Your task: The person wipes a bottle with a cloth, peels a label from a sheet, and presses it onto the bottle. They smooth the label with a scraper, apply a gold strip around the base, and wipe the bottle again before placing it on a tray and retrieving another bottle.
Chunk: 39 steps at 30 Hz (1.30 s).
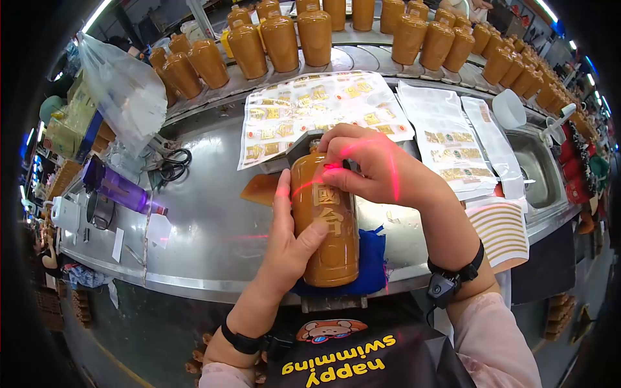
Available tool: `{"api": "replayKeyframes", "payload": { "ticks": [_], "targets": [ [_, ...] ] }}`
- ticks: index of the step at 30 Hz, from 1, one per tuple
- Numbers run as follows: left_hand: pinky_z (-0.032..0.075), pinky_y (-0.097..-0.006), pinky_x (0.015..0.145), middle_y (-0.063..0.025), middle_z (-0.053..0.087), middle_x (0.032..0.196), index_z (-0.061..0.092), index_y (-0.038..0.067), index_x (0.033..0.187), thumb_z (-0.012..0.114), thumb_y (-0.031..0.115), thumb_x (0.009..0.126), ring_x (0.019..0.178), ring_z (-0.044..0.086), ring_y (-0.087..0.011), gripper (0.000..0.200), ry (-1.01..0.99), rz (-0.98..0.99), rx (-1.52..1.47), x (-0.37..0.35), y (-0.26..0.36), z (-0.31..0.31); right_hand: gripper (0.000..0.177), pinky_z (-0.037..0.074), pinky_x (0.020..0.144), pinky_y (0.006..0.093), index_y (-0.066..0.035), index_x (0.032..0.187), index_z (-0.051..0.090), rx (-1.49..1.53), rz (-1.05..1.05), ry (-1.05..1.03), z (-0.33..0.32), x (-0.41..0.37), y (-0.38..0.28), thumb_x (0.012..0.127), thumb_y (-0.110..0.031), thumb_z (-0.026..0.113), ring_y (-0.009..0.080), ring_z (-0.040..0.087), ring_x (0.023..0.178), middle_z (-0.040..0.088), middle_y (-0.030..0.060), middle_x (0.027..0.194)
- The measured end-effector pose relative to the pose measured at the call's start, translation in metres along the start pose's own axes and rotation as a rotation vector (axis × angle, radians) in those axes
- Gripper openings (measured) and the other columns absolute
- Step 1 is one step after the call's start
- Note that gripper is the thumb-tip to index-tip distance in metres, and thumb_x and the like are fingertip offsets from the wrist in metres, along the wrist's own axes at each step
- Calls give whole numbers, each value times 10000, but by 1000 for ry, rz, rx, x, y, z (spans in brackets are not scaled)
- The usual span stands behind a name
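Note:
A glossy brown bottle (pixel 330 264) lies tilted back in front of me, its neck pointing away and gold characters running down its face. My left hand (pixel 290 236) grips its left side, the thumb pressing beside the lower character. Over the bottle's shoulder, my right hand (pixel 372 165) has thumb and forefinger pinched against the surface near the top of the lettering. Whatever sits between those fingertips is hidden. Red laser lines cross the bottle and the right hand. Under the bottle's base is a blue cloth (pixel 372 262).
Sheets of gold decals (pixel 323 107) lie beyond the bottle, and more decal sheets (pixel 446 136) to the right, near a sink (pixel 533 165). Brown bottles (pixel 279 42) line the conveyor (pixel 362 58) behind. Scissors (pixel 173 165) and a purple bottle (pixel 119 193) are at left.

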<state>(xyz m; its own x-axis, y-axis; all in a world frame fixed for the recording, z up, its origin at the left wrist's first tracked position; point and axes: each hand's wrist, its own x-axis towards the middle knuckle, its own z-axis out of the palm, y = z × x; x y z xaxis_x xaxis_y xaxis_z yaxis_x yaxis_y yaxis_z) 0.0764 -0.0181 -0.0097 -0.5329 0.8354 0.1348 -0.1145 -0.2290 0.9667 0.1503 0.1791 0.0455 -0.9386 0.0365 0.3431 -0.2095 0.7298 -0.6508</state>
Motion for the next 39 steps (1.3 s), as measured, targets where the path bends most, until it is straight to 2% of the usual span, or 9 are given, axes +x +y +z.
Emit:
{"api": "replayKeyframes", "payload": {
  "ticks": [9, 15, 18, 24, 27, 39],
  "targets": [
    [358, -368, 1085, -196, 329, 1462, -39, -22, 1521, 589, 162, 936, 1317, 410, -236, 878, -58, -1, 42, 0, 3, 1, 213, 494, 812, 372, 3, 857, 621, -8, -18, 10, 1, 1, 0, 856, -193, 705, 299, 606, 970, 610, 149, 1096],
    [351, -366, 1090, -197, 315, 1475, -45, -16, 1525, 554, 134, 945, 1326, 402, -238, 847, -43, -27, -75, -1, 4, 0, 223, 493, 814, 373, 3, 845, 614, -15, -4, 14, 3, 2, 0, 848, -196, 715, 301, 605, 973, 614, 148, 1086],
    [330, -363, 1104, -198, 295, 1490, -49, -13, 1527, 535, 130, 951, 1346, 376, -237, 832, -60, -19, -40, -1, 2, -1, 223, 494, 813, 373, 3, 841, 612, -6, -14, 28, 4, 2, 0, 847, -195, 715, 304, 607, 973, 616, 152, 1081],
    [302, -353, 1115, -191, 273, 1507, -44, -22, 1527, 543, 141, 948, 1366, 338, -227, 840, -64, -16, -28, -1, 2, -3, 214, 497, 813, 378, 6, 840, 611, -24, -42, 50, 6, 3, 3, 846, -183, 711, 312, 609, 966, 619, 155, 1060],
    [306, -352, 1112, -187, 280, 1504, -44, -25, 1526, 561, 150, 943, 1360, 345, -224, 858, -59, -26, -107, -1, 2, -2, 211, 497, 805, 380, 7, 839, 608, -35, -70, 59, 7, 3, 5, 846, -179, 707, 315, 607, 955, 616, 155, 1048],
    [343, -362, 1094, -189, 337, 1468, -47, -21, 1525, 605, 173, 927, 1326, 400, -235, 906, -53, -46, -87, -1, 5, 0, 199, 494, 793, 382, 4, 860, 621, -34, -36, 40, 6, 3, 3, 845, -177, 702, 316, 605, 935, 613, 153, 1052]
  ]
}}
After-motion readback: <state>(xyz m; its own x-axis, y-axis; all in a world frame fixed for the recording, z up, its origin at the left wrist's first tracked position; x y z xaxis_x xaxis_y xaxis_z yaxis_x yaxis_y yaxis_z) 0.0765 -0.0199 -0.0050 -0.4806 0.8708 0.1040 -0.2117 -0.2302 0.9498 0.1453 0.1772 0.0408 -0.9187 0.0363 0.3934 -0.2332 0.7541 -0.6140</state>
